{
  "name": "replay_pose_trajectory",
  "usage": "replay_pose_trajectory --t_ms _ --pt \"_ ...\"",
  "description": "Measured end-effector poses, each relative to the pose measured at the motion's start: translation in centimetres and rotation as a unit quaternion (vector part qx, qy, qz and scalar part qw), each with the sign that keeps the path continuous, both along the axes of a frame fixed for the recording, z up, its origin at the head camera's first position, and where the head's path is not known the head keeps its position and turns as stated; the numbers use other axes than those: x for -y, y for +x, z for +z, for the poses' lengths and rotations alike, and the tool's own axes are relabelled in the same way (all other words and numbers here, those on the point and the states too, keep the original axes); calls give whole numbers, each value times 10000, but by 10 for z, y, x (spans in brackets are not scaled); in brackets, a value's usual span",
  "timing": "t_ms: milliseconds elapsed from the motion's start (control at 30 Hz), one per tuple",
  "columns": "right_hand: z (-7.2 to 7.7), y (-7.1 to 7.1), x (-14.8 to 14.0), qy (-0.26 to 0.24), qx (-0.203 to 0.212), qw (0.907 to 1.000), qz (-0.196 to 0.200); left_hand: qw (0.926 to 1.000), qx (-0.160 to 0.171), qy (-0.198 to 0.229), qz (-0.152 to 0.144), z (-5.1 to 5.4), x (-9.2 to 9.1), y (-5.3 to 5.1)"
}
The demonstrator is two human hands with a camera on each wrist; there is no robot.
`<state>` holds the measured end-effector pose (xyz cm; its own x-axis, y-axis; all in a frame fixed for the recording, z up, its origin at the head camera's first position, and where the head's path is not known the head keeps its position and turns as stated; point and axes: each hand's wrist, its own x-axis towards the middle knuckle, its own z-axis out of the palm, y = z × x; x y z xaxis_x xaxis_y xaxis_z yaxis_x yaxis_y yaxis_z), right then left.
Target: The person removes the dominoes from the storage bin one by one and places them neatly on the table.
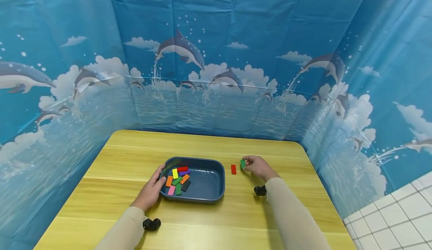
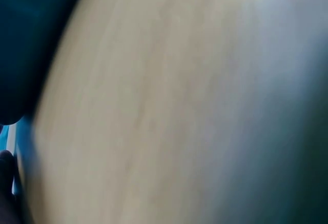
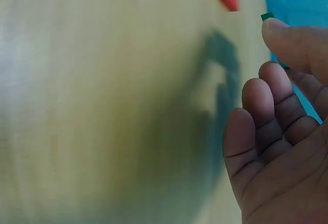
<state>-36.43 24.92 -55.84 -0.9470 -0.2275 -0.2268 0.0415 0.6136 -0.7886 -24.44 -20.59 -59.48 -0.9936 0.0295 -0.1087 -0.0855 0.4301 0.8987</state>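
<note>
A dark blue rectangular tray stands on the table, with several coloured domino-like blocks gathered in its left half. My left hand holds the tray's left side, thumb near the rim; in the left wrist view only the tray's dark side and a sliver of that hand show. To the right of the tray, my right hand pinches a green block between thumb and fingers. In the right wrist view the thumb mostly hides this block. A red block lies on the table between the tray and my right hand.
The yellow wood-grain table has rounded far corners. A blue curtain printed with dolphins surrounds its back and sides. Inside the tray lie a yellow block, a pink block, a black block and several others.
</note>
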Motion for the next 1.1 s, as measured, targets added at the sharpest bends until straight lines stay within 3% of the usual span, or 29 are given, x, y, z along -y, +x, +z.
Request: replay_pose_trajectory --t_ms 167,500,1100 --pt "-14 3 0 105 -76 9999 12 10000 -14 -38 4 -1 0 0" --pt "-24 4 5 241 -174 9996 -5 10000 -56 56 32 0 -1 -1" --pt "-25 9 13 641 -246 9976 -101 10000 36 35 73 0 0 -11"
